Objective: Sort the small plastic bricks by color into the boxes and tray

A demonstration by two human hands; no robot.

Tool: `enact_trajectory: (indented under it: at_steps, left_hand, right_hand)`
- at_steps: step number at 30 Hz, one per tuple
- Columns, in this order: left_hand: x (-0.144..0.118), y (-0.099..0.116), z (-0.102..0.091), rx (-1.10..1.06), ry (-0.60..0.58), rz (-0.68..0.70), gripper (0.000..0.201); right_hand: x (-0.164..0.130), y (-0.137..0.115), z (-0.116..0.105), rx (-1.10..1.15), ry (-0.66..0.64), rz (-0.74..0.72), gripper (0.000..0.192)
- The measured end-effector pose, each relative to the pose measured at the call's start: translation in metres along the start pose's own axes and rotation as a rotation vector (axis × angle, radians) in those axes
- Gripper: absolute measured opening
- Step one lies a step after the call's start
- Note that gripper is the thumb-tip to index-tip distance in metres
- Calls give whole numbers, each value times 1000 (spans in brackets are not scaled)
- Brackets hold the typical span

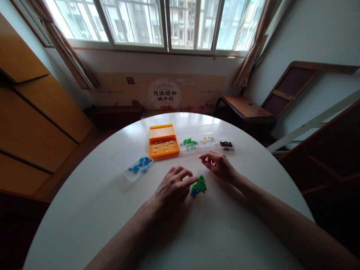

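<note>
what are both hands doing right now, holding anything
Left hand: open, fingers curled, fingertips at the small green and blue brick build, not gripping it.
Right hand: loosely curled above the table, holding nothing visible.

Under our fingers [188, 182] we see a smooth, faintly glossy round white desk [92, 210]. Beside them sits a small green and blue plastic brick model [199, 186]; beyond them, a glossy orange plastic box [163, 141] and clear plastic boxes [197, 137].
</note>
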State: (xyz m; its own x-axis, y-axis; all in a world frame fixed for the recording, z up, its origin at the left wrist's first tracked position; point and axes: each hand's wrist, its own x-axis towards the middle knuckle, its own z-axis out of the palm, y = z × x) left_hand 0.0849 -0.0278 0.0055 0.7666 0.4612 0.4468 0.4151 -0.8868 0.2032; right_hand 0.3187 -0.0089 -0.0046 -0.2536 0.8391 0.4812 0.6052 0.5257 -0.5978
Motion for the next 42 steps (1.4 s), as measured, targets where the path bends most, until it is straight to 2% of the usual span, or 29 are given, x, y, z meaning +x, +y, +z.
enact_trajectory:
  at_steps: [5,9,13,18,21,25,27,29,37,42]
  left_hand:
    - [3,9,-1,34,-147,71,36]
    - [5,12,-4,21,-209,49,33]
    - [5,10,-6,-21,-177,5,27]
    - [1,1,-2,-14,-123,-60,33]
    - [0,-3,-2,-1,-72,-73,25]
    - [0,-5,-7,30,-1,-38,19]
    - [0,-5,-10,21,10,-22,15]
    - [0,-4,-11,7,-8,-28,11]
    - [0,-4,-9,-26,-51,-85,11]
    - [0,-4,-11,-51,-69,-95,12]
  right_hand:
    - [-7,-4,0,17,-3,4,12]
    - [-9,-5,1,23,-14,-25,12]
    - [-11,-5,1,12,-21,-32,12]
    - [-12,-9,-2,3,-31,-34,12]
    - [-14,-13,-5,37,-60,-26,11]
    - [-17,-18,-7,91,-234,-70,11]
    - [-19,-19,-5,81,-336,-108,21]
    - [-20,-21,-2,47,-381,-137,28]
    - [-23,-31,4,-74,-309,-106,13]
    - [-22,-31,5,-119,-274,-93,14]
